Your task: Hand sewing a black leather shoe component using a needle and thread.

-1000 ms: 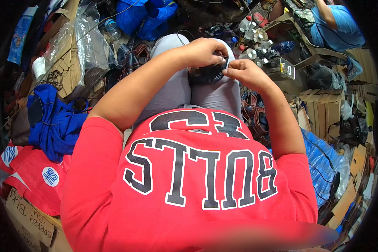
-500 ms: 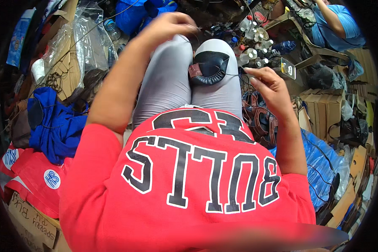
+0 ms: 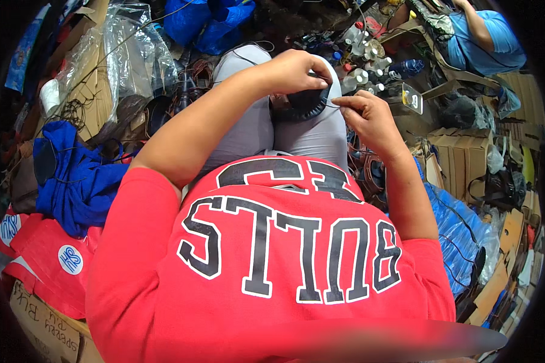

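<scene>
A black leather shoe upper (image 3: 308, 109) with a gathered, stitched rim rests on my right thigh, partly covered by my left hand (image 3: 298, 71). That hand is closed over the upper's far side, its fingers curled together; a bit of something dark shows at the fingertips, too small to name. Just right of the upper, my right hand (image 3: 367, 116) pinches a thin dark thread (image 3: 331, 105) between thumb and forefinger. The thread runs to the upper's right edge. Whether a needle is on it cannot be made out.
Several bottles (image 3: 360, 75) stand beyond my right knee. Cardboard pieces (image 3: 460, 154) and blue plastic (image 3: 457, 224) lie on the right. Blue cloth (image 3: 78, 175) and clear plastic wrap (image 3: 130, 51) lie left. A person in a blue shirt (image 3: 487, 39) is at the far right.
My left hand has come down and right, from above my left knee to over the shoe upper. My right hand has moved slightly left, closer to the upper's edge.
</scene>
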Motion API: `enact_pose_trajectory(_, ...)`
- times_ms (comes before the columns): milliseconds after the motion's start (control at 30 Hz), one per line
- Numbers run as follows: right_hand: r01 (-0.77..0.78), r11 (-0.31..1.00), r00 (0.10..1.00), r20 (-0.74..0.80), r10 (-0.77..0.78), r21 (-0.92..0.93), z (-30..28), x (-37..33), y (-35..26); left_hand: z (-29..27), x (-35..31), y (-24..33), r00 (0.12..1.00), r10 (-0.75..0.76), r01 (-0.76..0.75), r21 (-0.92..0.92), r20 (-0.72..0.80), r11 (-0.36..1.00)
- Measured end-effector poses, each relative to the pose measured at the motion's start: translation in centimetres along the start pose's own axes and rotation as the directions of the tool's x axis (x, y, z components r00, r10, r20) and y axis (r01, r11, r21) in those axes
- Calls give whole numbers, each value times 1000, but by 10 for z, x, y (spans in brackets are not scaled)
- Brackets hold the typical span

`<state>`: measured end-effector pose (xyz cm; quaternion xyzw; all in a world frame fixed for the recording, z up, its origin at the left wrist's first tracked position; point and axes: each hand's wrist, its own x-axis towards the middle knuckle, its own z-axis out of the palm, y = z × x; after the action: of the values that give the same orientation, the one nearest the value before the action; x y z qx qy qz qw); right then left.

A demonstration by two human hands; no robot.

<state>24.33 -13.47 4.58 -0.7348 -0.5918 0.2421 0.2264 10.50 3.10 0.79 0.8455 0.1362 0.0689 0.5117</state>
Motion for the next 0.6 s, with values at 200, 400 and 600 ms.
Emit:
enact_pose_trajectory(200,-16,996,999,-51,11,-90,5,-1,-12,-5,22,-32,971,95,-49,-206,219,977)
enact_pose_trajectory(400,71,976,983,-151,-103,-205,18,-6,-8,-7,21,-25,959,38,31,-236,281,971)
enact_pose_trajectory(600,99,984,995,-18,-103,-151,-3,10,6,-6,29,-25,958,6,49,-185,286,981)
